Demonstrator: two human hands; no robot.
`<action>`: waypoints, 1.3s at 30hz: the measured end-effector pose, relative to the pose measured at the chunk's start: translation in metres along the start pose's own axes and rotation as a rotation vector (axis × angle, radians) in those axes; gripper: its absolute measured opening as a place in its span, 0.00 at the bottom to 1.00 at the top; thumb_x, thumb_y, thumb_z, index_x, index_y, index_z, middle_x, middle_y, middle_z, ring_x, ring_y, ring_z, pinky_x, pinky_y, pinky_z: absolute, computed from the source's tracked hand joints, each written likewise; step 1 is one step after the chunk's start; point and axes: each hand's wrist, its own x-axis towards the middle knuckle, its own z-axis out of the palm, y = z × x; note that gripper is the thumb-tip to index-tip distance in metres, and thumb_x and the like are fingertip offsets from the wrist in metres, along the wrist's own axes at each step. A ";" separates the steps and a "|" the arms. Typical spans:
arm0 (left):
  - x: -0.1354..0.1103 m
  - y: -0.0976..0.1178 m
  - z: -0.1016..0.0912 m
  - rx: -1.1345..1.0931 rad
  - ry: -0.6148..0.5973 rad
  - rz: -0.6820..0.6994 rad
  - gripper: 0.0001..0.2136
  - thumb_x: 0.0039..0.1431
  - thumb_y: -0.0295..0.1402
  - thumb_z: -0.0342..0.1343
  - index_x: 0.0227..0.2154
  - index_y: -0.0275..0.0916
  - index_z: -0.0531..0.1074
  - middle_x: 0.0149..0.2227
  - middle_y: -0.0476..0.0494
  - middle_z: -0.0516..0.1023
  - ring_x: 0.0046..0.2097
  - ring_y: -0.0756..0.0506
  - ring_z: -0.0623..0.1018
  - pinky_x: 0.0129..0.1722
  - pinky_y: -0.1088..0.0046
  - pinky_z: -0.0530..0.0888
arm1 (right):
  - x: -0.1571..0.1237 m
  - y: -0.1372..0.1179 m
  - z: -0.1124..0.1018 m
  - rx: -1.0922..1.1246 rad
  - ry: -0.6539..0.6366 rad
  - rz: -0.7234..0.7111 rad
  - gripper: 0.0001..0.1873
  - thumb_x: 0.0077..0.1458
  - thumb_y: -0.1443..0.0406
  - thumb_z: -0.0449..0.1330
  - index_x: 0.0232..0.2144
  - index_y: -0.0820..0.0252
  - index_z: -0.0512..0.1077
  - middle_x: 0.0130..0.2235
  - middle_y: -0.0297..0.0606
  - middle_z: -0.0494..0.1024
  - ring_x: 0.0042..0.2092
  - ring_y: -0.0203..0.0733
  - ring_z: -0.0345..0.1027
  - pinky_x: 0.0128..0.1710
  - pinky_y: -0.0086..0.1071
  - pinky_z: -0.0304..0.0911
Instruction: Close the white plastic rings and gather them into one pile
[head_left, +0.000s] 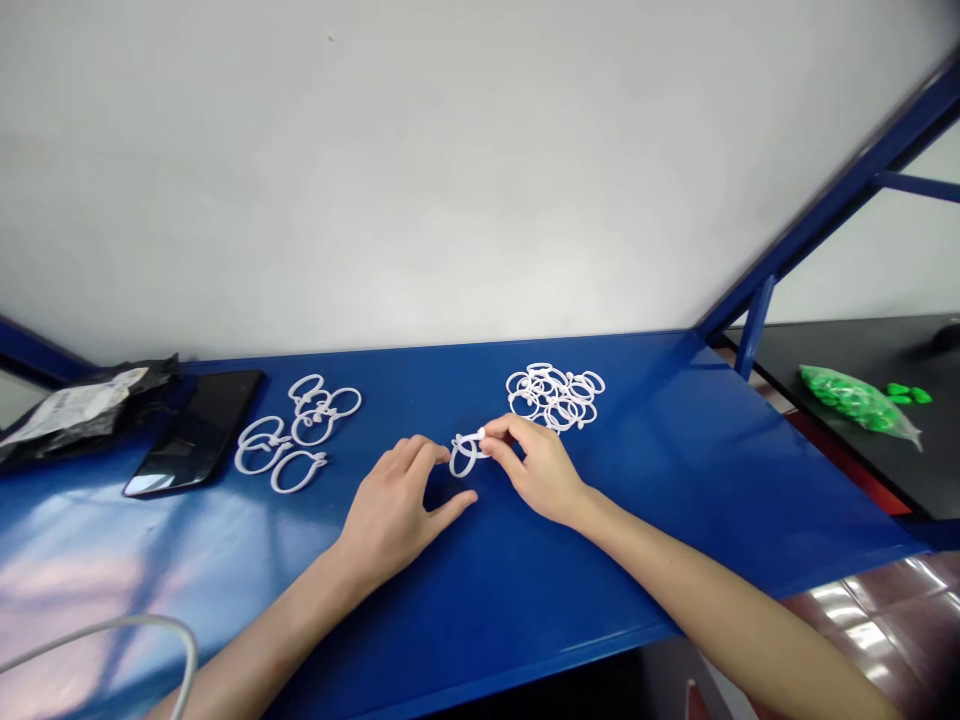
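Observation:
Between my two hands are white plastic rings with small clasp-like ends, apparently two linked or overlapping. My right hand pinches one white ring between thumb and forefinger. The other ring hangs or leans just below it; I cannot tell whether they are joined. To the left, my left hand has thumb and fingers apart, its fingertips close beside the rings and holding nothing. Beyond my right hand lies a pile of similar rings. A looser group of rings lies left of my left hand.
The blue table meets a pale wall at the back. A black phone and a black plastic package lie at left, with a white cable nearer. At right, a bag of green pieces rests on a dark surface beyond a blue frame.

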 end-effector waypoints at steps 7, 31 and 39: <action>0.004 -0.020 0.004 -0.125 -0.090 0.214 0.07 0.71 0.30 0.52 0.40 0.42 0.75 0.40 0.45 0.78 0.40 0.46 0.75 0.40 0.69 0.75 | 0.005 0.009 -0.004 -0.012 0.023 0.071 0.06 0.67 0.62 0.58 0.36 0.55 0.72 0.35 0.33 0.81 0.35 0.38 0.74 0.40 0.32 0.67; 0.006 -0.035 -0.005 -0.127 -0.051 0.236 0.07 0.71 0.28 0.52 0.41 0.41 0.75 0.42 0.46 0.80 0.41 0.47 0.77 0.43 0.71 0.74 | 0.009 0.016 -0.026 -0.449 0.079 -0.069 0.07 0.67 0.63 0.58 0.44 0.58 0.75 0.44 0.43 0.79 0.49 0.50 0.72 0.49 0.44 0.68; 0.005 -0.025 -0.019 -0.022 -0.043 0.427 0.14 0.71 0.23 0.47 0.47 0.42 0.76 0.43 0.44 0.82 0.40 0.45 0.76 0.40 0.67 0.71 | -0.008 -0.010 0.004 0.118 -0.197 0.212 0.10 0.65 0.59 0.60 0.45 0.58 0.76 0.39 0.35 0.81 0.32 0.35 0.72 0.33 0.30 0.69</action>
